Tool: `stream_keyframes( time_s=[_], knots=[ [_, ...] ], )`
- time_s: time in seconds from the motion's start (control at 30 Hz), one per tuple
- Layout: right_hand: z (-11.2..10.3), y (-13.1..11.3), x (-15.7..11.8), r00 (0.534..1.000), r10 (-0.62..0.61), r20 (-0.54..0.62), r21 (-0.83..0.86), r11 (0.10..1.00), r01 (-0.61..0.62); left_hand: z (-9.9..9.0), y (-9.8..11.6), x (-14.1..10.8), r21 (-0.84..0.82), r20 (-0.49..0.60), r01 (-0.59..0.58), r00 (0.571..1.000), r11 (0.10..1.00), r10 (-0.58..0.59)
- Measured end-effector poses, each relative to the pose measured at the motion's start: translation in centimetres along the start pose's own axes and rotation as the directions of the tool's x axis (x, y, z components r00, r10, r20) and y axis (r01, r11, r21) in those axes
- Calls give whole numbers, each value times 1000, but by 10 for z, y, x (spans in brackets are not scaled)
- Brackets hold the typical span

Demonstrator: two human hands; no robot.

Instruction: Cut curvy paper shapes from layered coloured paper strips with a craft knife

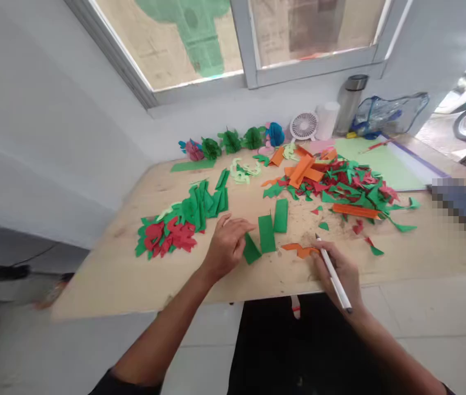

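In my right hand (342,277) is a slim white pen (337,277), its dark tip pointing away from me toward the table. An orange paper scrap (299,250) lies right beside those fingers. My left hand (228,244) hovers at or on the table with nothing visible in it, index finger stretched to the right and the others loosely bent. Close to its fingertips are a tilted green paper strip (251,250), partly hidden by the hand, an upright green rectangle (266,233) and another green rectangle (281,215). Whether the left fingers touch the tilted strip I cannot tell.
Red cut-outs (171,237) and folded green papers (202,203) lie to the left. A heap of red and green scraps (352,184) with orange strips (302,170) covers the right. Paper flowers (232,141), a small fan (303,126) and a bottle (350,104) stand along the wall.
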State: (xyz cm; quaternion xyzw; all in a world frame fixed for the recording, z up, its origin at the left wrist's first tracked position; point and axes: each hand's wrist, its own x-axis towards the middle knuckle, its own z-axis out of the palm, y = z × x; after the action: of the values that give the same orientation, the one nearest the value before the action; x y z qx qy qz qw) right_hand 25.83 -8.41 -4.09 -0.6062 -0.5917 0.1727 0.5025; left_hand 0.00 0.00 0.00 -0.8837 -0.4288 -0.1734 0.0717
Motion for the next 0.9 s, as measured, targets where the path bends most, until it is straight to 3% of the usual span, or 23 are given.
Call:
stream_keyframes(
  time_s=[0.17, 0.33, 0.53, 0.67, 0.77, 0.9],
  knots=[
    [0, 1, 1, 1000, 5, 4, 7, 1000, -5, 7, 8, 41, 33, 175, -157, 973, 987, 149],
    [0, -2, 1, 1000, 19, 2, 32, 999, -19, 12, 6, 74, 118, 248, -248, 945, 961, 214],
    [1, -2, 2, 1000, 11, 13, 62, 998, -12, -10, -29, 78, 260, 287, -115, 957, 959, 37],
    [1, -1, 2, 1000, -10, 5, 54, 999, 9, -20, -51, 83, 302, 387, 3, 913, 953, -126],
    [1, -1, 2, 1000, -16, 25, 50, 999, 15, -14, -54, 99, 269, 452, 55, 874, 962, -177],
    [2, 1, 1, 999, -22, 24, 55, 998, 20, 15, -40, 130, 231, 485, 110, 848, 967, -212]
  ],
)
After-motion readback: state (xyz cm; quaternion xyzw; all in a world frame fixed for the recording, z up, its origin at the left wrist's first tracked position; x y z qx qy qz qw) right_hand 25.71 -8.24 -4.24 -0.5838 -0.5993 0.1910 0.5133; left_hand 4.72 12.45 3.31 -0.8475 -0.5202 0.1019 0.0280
